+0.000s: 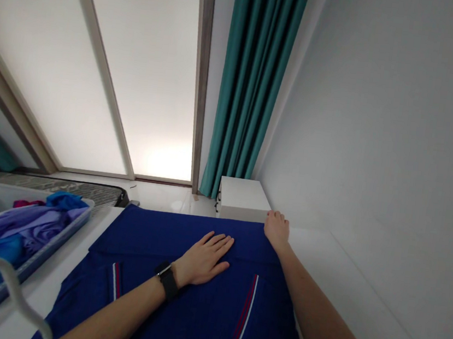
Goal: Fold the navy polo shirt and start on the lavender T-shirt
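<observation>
A dark blue garment (193, 308) with red and white stripes and a pale button lies spread on a white table (70, 260). My left hand (205, 259), with a black watch (167, 279) on the wrist, rests flat on the cloth with its fingers stretched out. At the garment's far right corner, my right hand (277, 229) is closed on the edge of the fabric. The near end of the garment runs out of view.
To the left stands a pale plastic basket (51, 250) holding purple, blue and red clothes (17, 226). A curved grey bar (10, 280) is in front of it. Beyond the table are a white cabinet (244, 193), a green curtain (253, 85) and sliding doors (147, 72); a wall (386, 145) borders the right.
</observation>
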Motion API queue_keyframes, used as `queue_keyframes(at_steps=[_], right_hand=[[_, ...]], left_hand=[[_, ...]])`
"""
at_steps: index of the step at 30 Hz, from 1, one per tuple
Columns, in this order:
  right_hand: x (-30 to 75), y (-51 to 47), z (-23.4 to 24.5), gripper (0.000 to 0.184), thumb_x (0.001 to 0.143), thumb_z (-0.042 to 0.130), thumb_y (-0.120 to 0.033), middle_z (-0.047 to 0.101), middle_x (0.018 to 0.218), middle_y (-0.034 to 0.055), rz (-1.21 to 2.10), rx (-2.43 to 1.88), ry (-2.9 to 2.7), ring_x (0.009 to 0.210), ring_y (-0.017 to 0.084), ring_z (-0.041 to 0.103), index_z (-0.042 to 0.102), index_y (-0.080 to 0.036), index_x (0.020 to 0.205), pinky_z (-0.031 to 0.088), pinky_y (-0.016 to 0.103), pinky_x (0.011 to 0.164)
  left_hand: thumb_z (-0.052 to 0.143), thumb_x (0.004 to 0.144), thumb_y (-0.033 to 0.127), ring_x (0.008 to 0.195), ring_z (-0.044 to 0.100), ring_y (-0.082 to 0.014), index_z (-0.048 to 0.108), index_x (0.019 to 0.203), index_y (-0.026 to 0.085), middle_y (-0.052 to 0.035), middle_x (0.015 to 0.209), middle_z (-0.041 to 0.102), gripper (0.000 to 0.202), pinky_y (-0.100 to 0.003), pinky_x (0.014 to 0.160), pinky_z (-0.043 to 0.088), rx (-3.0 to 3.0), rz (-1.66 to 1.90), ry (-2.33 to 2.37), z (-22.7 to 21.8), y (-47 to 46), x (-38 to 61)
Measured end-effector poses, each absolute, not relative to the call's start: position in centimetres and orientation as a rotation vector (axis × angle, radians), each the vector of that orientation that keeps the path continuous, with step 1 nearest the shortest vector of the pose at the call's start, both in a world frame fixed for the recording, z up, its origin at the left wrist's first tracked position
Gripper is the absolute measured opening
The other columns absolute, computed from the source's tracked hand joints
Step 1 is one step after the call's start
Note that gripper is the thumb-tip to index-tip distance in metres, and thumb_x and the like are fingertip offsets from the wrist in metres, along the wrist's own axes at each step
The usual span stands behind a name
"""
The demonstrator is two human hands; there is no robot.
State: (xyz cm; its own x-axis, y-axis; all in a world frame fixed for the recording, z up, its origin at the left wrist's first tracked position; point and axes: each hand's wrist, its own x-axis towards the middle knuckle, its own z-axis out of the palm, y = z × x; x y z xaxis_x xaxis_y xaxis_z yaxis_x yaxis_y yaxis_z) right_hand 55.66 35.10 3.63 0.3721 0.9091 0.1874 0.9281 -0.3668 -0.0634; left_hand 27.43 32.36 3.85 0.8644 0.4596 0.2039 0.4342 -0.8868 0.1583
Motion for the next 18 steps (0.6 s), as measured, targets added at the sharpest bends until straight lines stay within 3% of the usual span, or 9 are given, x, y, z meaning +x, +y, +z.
queue_keyframes(at_steps=[5,8,12,18], right_hand=[[52.7,33.5,3.3,0.041,0.098,0.032,-0.026,0.058,0.132,0.0129,-0.094,-2.229,-1.991,0.121,0.023,0.051,0.056,-0.017,0.129,0.033,0.033,0.104],[51.3,32.4,2.0,0.047,0.098,0.032,-0.035,0.05,0.143,0.0126,-0.054,-2.15,-2.082,0.131,0.024,0.044,0.05,-0.016,0.138,0.029,0.038,0.11],[51.0,31.6,0.7,0.056,0.099,0.027,-0.042,0.036,0.153,0.0127,-0.039,-2.137,-2.095,0.143,0.025,0.028,0.038,-0.016,0.147,0.018,0.047,0.116],[51.4,31.8,0.1,0.058,0.098,0.026,-0.043,0.034,0.155,0.0122,-0.06,-2.16,-2.125,0.144,0.025,0.026,0.037,-0.016,0.148,0.016,0.048,0.117]], left_hand=[[0.028,0.102,0.043,0.139,0.037,-0.0222,0.038,0.146,0.028,-0.0061,0.151,0.042,0.048,-0.043,0.115,0.026,2.916,0.351,0.839,4.9,34.8,24.6],[0.033,0.1,0.045,0.138,0.038,-0.0233,0.04,0.145,0.029,-0.0057,0.15,0.043,0.048,-0.043,0.115,0.025,2.926,0.335,0.988,5.3,37.3,20.4],[0.034,0.098,0.042,0.138,0.038,-0.0267,0.041,0.144,0.021,-0.0111,0.15,0.043,0.051,-0.044,0.112,0.03,2.808,0.181,1.432,5.7,39.5,13.9],[0.035,0.096,0.027,0.113,0.056,-0.0302,0.053,0.129,0.014,-0.0157,0.119,0.06,0.04,-0.043,0.094,0.043,2.752,0.017,1.866,6.6,38.4,7.8]])
